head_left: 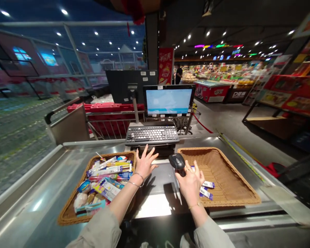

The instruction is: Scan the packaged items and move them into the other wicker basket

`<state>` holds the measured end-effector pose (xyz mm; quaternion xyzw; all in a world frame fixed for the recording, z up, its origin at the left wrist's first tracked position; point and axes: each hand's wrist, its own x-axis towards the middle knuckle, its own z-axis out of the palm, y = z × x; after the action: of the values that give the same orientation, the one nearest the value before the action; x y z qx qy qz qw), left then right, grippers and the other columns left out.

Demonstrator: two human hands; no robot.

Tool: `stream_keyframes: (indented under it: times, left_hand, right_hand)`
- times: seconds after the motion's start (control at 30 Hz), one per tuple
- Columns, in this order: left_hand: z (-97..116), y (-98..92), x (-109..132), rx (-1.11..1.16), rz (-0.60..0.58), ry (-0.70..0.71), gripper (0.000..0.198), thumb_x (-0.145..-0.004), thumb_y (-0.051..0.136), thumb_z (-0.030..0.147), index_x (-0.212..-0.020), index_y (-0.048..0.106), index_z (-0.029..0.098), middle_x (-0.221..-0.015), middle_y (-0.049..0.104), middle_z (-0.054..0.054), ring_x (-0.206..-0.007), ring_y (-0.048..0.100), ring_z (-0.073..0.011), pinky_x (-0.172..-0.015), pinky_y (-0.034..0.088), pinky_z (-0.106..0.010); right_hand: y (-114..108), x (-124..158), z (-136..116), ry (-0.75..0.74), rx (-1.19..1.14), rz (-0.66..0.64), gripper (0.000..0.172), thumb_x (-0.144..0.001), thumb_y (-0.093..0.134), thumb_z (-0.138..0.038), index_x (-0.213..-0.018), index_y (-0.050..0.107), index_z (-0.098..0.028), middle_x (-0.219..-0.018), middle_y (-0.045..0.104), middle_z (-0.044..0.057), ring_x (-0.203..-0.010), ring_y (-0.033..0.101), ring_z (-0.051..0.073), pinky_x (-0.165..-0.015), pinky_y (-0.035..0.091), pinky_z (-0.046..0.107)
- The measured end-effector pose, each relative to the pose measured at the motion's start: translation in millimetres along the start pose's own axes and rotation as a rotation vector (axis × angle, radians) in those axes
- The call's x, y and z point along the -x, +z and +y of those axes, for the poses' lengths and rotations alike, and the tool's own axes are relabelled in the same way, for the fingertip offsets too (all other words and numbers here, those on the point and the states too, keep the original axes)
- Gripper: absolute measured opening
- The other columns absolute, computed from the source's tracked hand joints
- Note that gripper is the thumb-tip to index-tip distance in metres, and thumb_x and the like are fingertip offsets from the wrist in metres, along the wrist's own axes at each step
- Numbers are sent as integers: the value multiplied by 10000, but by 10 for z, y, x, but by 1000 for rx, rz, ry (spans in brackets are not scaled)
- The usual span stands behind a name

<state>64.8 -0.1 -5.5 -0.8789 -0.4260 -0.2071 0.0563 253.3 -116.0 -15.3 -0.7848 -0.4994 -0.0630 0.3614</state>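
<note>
My left hand (144,163) is over the metal counter just in front of the keyboard (152,135), its fingers spread and nothing in them. On its left stands a wicker basket (64,206) full of packaged sweets (107,186) in sticks, bags and round packs. My right hand (192,181) is closed around the handle of a black barcode scanner (177,161), whose head points up and away from me. Beyond that hand sits a second wicker basket (229,179), with a few purple and white stick packs (206,193) at its left side, partly covered by the hand.
A lit monitor (169,100) stands behind the keyboard, beside the dark back of another screen (126,86). Shopping carts (111,125) are behind the counter. A metal rail (28,181) edges the counter's left. Farther off, a person (178,74) stands near a red freezer (212,91).
</note>
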Motion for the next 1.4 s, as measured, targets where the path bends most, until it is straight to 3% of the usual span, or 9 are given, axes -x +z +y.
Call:
stream_keyframes:
  times: [0.7, 1.17, 1.4]
  left_hand:
    - [-914, -337, 832, -106, 29, -291, 484, -800, 673, 334, -1268, 561, 380, -1444, 491, -31, -1439, 244, -324, -1108, 31, -719]
    - [-1422, -531, 1224, -183, -6, -428, 448, -807, 652, 372, -1249, 582, 380, -1453, 479, -21, -1445, 225, -324, -1109, 2, -703]
    - [-1656, -605, 1319, -228, -86, -504, 343, -846, 609, 410, -1187, 633, 393, -1468, 457, 8, -1451, 197, -330, -1097, -50, -709]
  right_hand:
    - [359, 131, -709, -181, -105, -138, 258, -783, 518, -360, -876, 710, -215, -1263, 634, 62, -1359, 316, 293, -1051, 188, 503]
    - [518, 225, -872, -242, -123, -181, 223, -769, 535, -333, -866, 698, -216, -1284, 621, 52, -1380, 283, 296, -1057, 176, 510]
    - [530, 242, -916, -245, -138, -192, 233, -768, 524, -335, -851, 701, -208, -1279, 623, 61, -1370, 292, 309, -1055, 176, 513]
